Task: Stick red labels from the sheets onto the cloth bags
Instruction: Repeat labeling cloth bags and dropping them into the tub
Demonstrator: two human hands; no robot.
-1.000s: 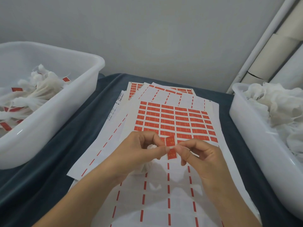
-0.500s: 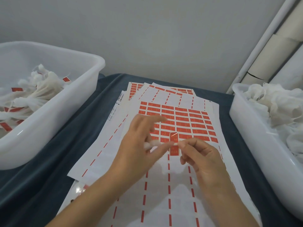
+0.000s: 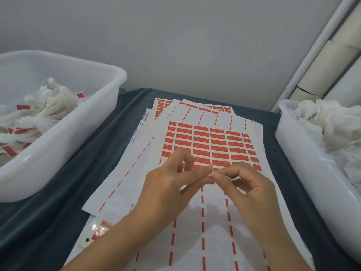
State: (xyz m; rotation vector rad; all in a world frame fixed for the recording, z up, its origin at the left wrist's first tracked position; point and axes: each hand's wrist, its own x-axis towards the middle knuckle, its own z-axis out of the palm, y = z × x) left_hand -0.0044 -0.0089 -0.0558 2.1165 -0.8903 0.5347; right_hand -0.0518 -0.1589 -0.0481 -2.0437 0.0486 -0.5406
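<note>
Over the top label sheet [image 3: 211, 145], with its grid of red labels, my two hands meet fingertip to fingertip. My left hand [image 3: 170, 184] pinches a small white piece of a cloth bag [image 3: 210, 174] between thumb and forefinger; most of the bag is hidden. My right hand [image 3: 248, 190] pinches a red label [image 3: 208, 180] against that same spot. The label's lower edge shows just under the fingertips. The near half of the sheet holds only red dashes where labels have been peeled off.
A white tub [image 3: 78, 133] on the left holds cloth bags with red labels [image 3: 39, 114]. A white tub [image 3: 293, 153] on the right holds plain cloth bags [image 3: 332, 124]. More sheets fan out behind. A small clear packet [image 3: 95, 231] lies near left. Cardboard tubes [image 3: 332, 65] lean at the far right.
My left hand opened its fingers, then drew them back into a pinch. The upright label between my hands is now folded down and almost hidden by the fingertips. Both hands shifted slightly right.
</note>
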